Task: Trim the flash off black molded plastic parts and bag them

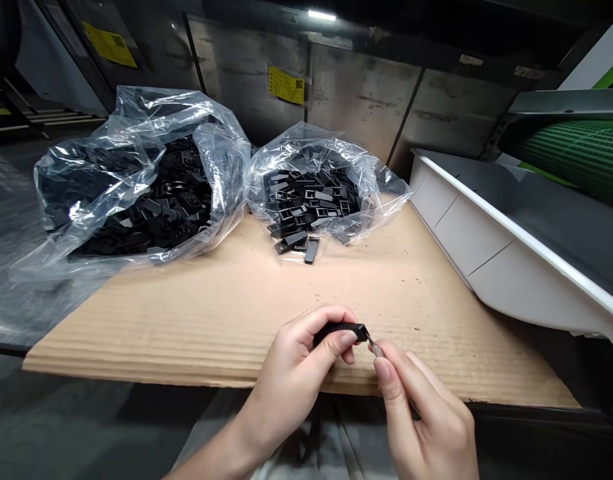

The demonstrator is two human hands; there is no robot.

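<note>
My left hand [299, 363] pinches a small black plastic part [342, 331] between thumb and fingers, held just above the near edge of the cardboard sheet [226, 313]. My right hand [423, 413] is closed on a thin metal tool [375, 347], whose tip touches the right end of the black part. Farther back lie two open clear plastic bags of black parts: a big one [141, 180] on the left and a smaller one [316, 187] in the middle. A few loose black parts [299, 245] spill from the smaller bag onto the cardboard.
A white tray-like chute [511, 247] slopes along the right side, below a green ribbed conveyor [576, 150]. Metal panels with yellow labels [286, 85] stand behind the bags. Plastic film [16, 220] covers the surface at the left.
</note>
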